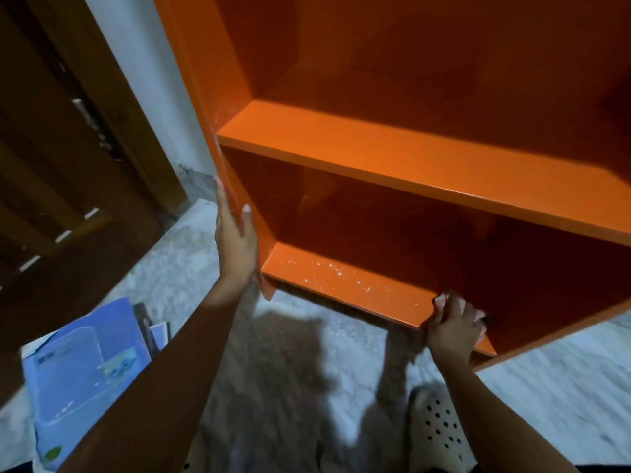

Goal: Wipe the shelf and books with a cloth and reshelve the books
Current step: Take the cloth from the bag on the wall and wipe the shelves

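— Where's the shelf (409, 158)?

— Right in front, orange, seen from above, with nothing on its boards. It stands on a pale marbled floor (546, 370).

— And the left hand (235, 240)?

— It clasps the front edge of the left side panel (201, 97), low down: thumb on the inner face, straight fingers on the outer face.

— The right hand (454, 326)?

— On the bottom board (341, 278), near its front edge, towards the right. Its fingers are curled over a pale cloth (476, 314), bunched and mostly hidden beneath them.

— Is that board clean?

— White specks (327, 268) dot it left of the cloth.

— The books (78, 363)?

— On the floor at lower left, beside the left forearm. A blue cover lies on top, with a few more edges behind it.

— Anything else?

— A dark wooden door (68, 165) at left, and a white shoe (440, 428) with holes below the right arm.
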A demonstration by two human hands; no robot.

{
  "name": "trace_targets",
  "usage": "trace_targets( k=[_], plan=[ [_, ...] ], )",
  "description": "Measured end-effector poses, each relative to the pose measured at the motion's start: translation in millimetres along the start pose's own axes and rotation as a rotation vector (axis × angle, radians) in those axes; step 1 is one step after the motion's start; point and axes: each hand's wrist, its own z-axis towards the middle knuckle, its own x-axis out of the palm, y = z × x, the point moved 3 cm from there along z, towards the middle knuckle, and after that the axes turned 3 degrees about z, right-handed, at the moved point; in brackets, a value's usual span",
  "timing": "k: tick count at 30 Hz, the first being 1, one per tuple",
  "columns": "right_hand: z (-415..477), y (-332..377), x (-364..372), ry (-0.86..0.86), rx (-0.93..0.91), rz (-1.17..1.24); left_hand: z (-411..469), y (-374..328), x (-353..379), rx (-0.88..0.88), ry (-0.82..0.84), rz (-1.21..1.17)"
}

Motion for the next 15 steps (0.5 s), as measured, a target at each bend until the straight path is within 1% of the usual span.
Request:
trace_targets(
  k=[2, 5, 11, 15],
  plan=[
    [3.2, 15.1, 14.9, -0.021, -0.094, -0.059, 4.2, 5.0, 3.6, 0.016, -0.046, 0.003],
    [4.7, 42.2, 28.0, -0.061, -0.179, -0.034, 8.4, 12.4, 5.5, 0.076, -0.077, 0.042],
    [16.3, 89.4, 70.8, 0.107, -0.207, -0.08, 9.2, 20.6, 6.6, 0.175, -0.104, 0.088],
    [2.9, 137.3, 85.4, 0.098, -0.324, 0.012, 11.0, 26.6, 8.8, 0.179, -0.144, 0.124]
  ],
)
